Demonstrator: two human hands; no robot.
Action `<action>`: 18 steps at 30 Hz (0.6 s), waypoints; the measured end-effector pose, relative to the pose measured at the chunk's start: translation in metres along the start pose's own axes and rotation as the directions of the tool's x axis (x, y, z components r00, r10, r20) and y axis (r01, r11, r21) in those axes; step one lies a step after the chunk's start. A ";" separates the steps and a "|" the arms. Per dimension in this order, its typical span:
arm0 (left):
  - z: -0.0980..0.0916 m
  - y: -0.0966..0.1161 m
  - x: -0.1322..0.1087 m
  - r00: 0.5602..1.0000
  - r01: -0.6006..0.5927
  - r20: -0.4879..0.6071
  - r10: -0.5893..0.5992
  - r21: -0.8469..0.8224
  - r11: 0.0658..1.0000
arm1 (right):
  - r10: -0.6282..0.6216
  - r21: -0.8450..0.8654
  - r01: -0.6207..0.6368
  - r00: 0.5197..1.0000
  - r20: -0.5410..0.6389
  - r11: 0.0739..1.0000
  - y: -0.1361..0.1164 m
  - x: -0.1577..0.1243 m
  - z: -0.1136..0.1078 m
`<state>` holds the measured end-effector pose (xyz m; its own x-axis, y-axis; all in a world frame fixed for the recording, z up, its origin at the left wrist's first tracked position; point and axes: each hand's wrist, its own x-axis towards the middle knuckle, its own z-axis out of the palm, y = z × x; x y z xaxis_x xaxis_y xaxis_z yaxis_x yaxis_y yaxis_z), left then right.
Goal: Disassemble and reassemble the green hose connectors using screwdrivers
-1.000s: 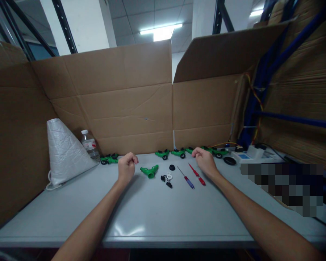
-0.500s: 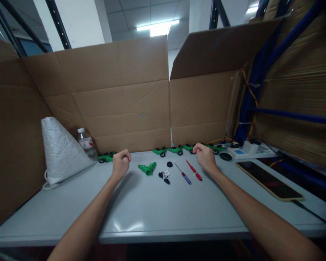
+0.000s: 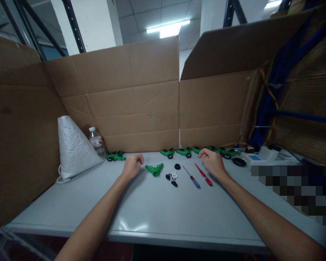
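My left hand is curled closed just left of a green plastic toy body part, apart from it in the picture. My right hand, fingers curled in, hovers at or just above the table beside a red screwdriver. Nothing shows in either hand. Left of the red one lies a screwdriver with a blue-purple handle. Between the green part and the screwdrivers sit a black round piece, white rings and small black parts.
Green toy vehicles with black wheels line the back edge, one at the left. Behind them rises a cardboard wall. A silvery-white bag and a water bottle stand left. At right are a black ring and a power strip.
The view has turned left, so everything sits further right in the picture. My left hand has come slightly closer to the green part. My right hand stays near the red screwdriver.
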<state>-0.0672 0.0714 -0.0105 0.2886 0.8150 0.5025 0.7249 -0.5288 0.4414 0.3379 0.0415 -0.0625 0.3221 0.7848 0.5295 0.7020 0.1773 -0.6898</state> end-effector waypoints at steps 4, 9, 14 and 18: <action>0.003 0.002 -0.002 0.999 0.000 0.043 -0.001 0.027 1.000 | 0.015 -0.012 -0.015 1.000 0.020 1.000 0.002 0.000 0.000; 0.005 0.008 -0.003 0.997 -0.063 0.051 0.062 0.024 0.998 | -0.041 -0.018 0.042 0.998 0.040 0.999 0.006 0.001 0.006; 0.005 0.023 -0.008 0.983 -0.146 0.113 0.146 -0.002 0.989 | -0.083 -0.020 0.084 0.996 0.025 0.996 0.009 0.005 0.011; 0.003 0.040 -0.016 0.956 -0.202 0.213 0.201 -0.016 0.979 | -0.110 -0.028 0.110 0.994 0.009 0.994 0.010 0.008 0.013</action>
<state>-0.0404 0.0379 -0.0029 0.5549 0.7234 0.4109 0.6416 -0.6865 0.3421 0.3388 0.0569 -0.0717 0.2371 0.7661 0.5973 0.7504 0.2461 -0.6134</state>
